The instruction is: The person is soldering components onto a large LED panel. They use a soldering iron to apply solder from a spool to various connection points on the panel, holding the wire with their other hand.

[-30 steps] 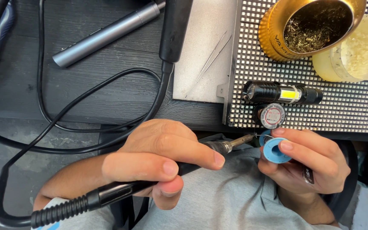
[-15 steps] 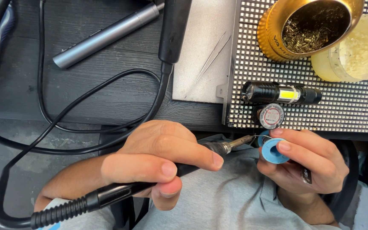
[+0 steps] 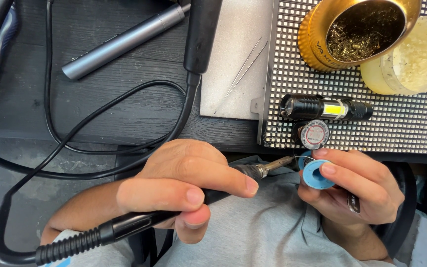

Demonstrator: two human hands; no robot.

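Black soldering iron with a ribbed cable boot [image 3: 174, 210] sits in the left hand [image 3: 184, 185] — fingers wrapped around the grip, index finger stretched along the barrel, thumb underneath. Its metal tip [image 3: 280, 163] points right, just off the front edge of the dark wooden desk [image 3: 100, 109] and touching or just short of the blue spool.

Right hand [image 3: 357, 190] pinches a small blue solder spool [image 3: 317, 174] — fingertips on its rim and face, hub hole facing up. A thin wire end sticks out at the spool's top left, next to the iron tip. Both hands hover over a grey shirt [image 3: 258, 237], below the desk's front edge.

On the desk:
- Dotted LED matrix panel, black with white dot grid [image 3: 401, 118], fills the right side up to the front edge.
- Black cylindrical flashlight with a yellow side strip [image 3: 327, 109] lies crosswise on the panel near its front edge.
- Small round tin with a white-and-red circular label [image 3: 315, 134] sits at the panel's front edge, just beside the flashlight and just above the spool.
- Gold tip-cleaner pot holding brass wool [image 3: 359, 29] at the panel's far edge; a pale yellow translucent round container [image 3: 413, 62] touches it on the right.
- Grey metal plate [image 3: 235, 59] left of the panel, steel tweezers [image 3: 245, 69] lying on it.
- Grey metal pen-shaped tool [image 3: 124, 42] lies diagonal toward the far left.
- Black handle [image 3: 201, 34] comes in from the far edge; black cables [image 3: 75, 148] loop across the left half.
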